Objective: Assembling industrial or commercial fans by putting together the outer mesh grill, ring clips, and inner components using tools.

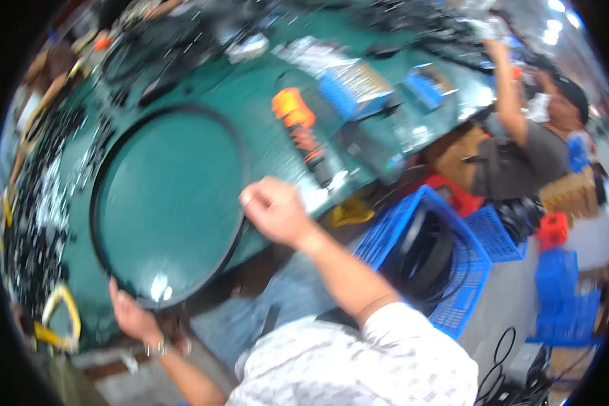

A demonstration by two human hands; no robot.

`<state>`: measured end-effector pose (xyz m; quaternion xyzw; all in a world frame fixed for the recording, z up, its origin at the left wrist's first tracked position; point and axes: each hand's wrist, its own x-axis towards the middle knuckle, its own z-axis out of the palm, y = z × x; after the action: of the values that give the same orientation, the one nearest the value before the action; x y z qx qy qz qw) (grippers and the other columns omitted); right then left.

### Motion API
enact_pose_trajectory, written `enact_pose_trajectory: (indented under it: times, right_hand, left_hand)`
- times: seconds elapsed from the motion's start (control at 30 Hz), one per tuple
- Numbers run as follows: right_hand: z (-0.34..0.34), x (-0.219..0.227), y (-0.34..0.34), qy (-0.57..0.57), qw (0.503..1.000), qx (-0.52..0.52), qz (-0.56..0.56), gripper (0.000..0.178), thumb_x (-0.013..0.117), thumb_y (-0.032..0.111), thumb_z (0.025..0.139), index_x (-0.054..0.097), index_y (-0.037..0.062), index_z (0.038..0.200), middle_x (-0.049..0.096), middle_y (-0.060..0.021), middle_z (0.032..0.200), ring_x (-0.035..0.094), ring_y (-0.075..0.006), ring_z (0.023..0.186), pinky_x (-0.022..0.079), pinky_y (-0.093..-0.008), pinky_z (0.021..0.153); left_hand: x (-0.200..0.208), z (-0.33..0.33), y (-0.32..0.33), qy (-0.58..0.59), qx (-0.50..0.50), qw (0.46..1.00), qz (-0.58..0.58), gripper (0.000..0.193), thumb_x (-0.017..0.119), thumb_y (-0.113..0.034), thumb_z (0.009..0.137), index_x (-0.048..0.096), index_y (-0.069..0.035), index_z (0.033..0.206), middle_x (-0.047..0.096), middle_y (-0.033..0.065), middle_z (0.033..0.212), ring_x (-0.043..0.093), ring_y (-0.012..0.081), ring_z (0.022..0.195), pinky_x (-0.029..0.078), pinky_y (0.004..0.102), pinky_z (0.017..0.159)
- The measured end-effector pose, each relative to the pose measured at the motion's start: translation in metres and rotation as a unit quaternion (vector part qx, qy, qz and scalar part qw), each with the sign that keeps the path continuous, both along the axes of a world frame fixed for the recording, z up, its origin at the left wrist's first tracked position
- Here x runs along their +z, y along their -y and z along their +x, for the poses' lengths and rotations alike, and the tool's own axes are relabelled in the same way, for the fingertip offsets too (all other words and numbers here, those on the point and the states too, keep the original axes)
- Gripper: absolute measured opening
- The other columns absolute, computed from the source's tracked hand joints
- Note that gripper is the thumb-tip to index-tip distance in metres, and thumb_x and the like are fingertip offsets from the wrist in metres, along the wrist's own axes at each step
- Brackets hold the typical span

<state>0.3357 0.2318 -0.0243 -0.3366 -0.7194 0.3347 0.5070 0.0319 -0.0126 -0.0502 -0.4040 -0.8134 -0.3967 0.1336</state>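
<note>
A large, thin black hoop (99, 196), like a bare wheel rim, lies over the green table, its near edge by the table's front. My left hand (134, 314) is at the hoop's lower left edge, its fingers closed on it. At the right side of the hoop my right hand (275, 210) is curled, thumb and fingers pinched at the rim. Motion blur hides the exact grip of the fingertips. Just beyond my right hand rests an orange and black hand tool (298, 125).
Blue open boxes (348, 101) stand on the green table (250, 88), with dark parts heaped at its far and left sides. A blue crate (477, 271) holding black hoops stands to my right. A co-worker (531, 152) reaches over the table at far right; others are at far left.
</note>
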Motion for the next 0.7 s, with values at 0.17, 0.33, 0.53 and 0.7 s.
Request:
enact_pose_trajectory:
  times: [0.17, 0.33, 0.53, 0.7]
  right_hand:
    - [0.001, -0.007, -0.006, -0.022, 1.0, 0.012, -0.011, 0.01, 0.063, 0.011, 0.081, 0.065, 0.0014, 0.078, 0.062, -0.0128, 0.07, 0.061, -0.0276, 0.062, 0.047, -0.0363, 0.057]
    - [0.0, -0.007, -0.005, -0.049, 0.998, 0.011, -0.027, 0.011, 0.062, 0.011, 0.078, 0.065, 0.0009, 0.076, 0.064, -0.0131, 0.07, 0.061, -0.0295, 0.062, 0.048, -0.037, 0.057]
    - [0.003, -0.006, -0.003, -0.06, 0.998, 0.014, -0.026, 0.014, 0.062, 0.014, 0.077, 0.066, 0.0009, 0.073, 0.065, -0.0137, 0.071, 0.062, -0.0305, 0.064, 0.049, -0.0382, 0.059]
    - [0.004, -0.01, -0.006, -0.04, 0.999, -0.004, -0.005, 0.016, 0.063, 0.016, 0.083, 0.067, 0.0006, 0.082, 0.065, -0.0095, 0.072, 0.058, -0.0177, 0.057, 0.046, -0.0304, 0.057]
  left_hand:
    - [0.001, 0.005, -0.009, -0.046, 0.024, 0.999, 0.001, 0.04, 0.039, -0.025, 0.101, 0.06, 0.0, 0.124, 0.063, 0.0153, 0.124, 0.061, 0.0291, 0.108, 0.045, 0.0335, 0.091]
    - [0.004, 0.011, -0.01, -0.054, 0.062, 0.997, -0.006, 0.039, 0.039, -0.027, 0.1, 0.063, -0.007, 0.124, 0.067, 0.0119, 0.114, 0.064, 0.0266, 0.087, 0.047, 0.0352, 0.076]
    - [0.001, 0.011, -0.009, -0.064, 0.056, 0.996, 0.005, 0.039, 0.041, -0.032, 0.099, 0.063, -0.013, 0.124, 0.071, 0.0108, 0.098, 0.055, 0.0221, 0.066, 0.045, 0.0368, 0.064]
    - [0.001, 0.009, -0.007, -0.072, 0.081, 0.994, -0.017, 0.039, 0.04, -0.031, 0.1, 0.062, -0.012, 0.125, 0.07, 0.0136, 0.096, 0.057, 0.0254, 0.068, 0.045, 0.0379, 0.066]
